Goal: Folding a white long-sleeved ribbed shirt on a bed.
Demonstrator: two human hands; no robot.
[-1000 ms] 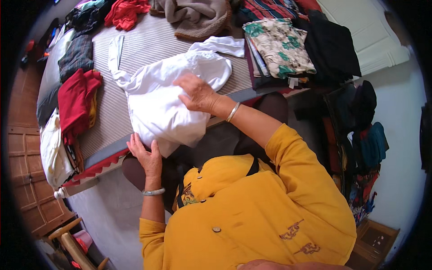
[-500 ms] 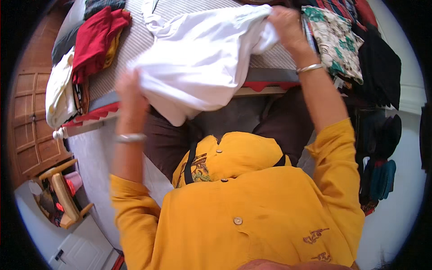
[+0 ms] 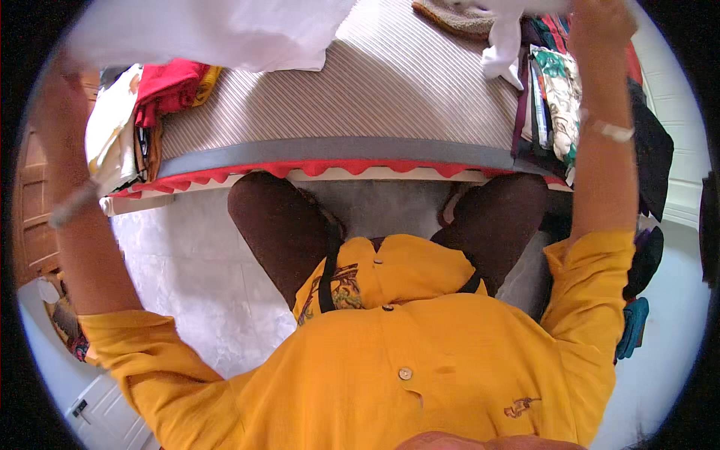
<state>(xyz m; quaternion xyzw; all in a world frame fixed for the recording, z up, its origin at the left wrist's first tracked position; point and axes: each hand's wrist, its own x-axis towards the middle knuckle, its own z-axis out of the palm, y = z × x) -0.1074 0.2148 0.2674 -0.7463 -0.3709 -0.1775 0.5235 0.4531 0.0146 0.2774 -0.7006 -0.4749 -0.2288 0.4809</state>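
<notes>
A white shirt [image 3: 225, 36] is held up and spread wide between my raised hands, its upper part cut off by the top of the picture. My left hand [image 3: 58, 94], smeared by motion at the far left, grips one side of it. At the upper right my right hand [image 3: 606, 28] is closed in a fist on the other side. A loose white end of the shirt [image 3: 501, 56] dangles toward the bed near that hand. Below the cloth lies the striped mattress [image 3: 360, 97].
Folded clothes stand at both bed ends: a red garment [image 3: 166, 86] and a cream one [image 3: 112, 135] on the left, a green-and-white floral one [image 3: 559, 94] on the right. A brown knitted item [image 3: 454, 19] lies at the back. Black cloth [image 3: 651, 150] hangs at right.
Both hands have moved apart and up, the left one far to the left. The white shirt has risen from over my lap and is now stretched out, baring the mattress.
</notes>
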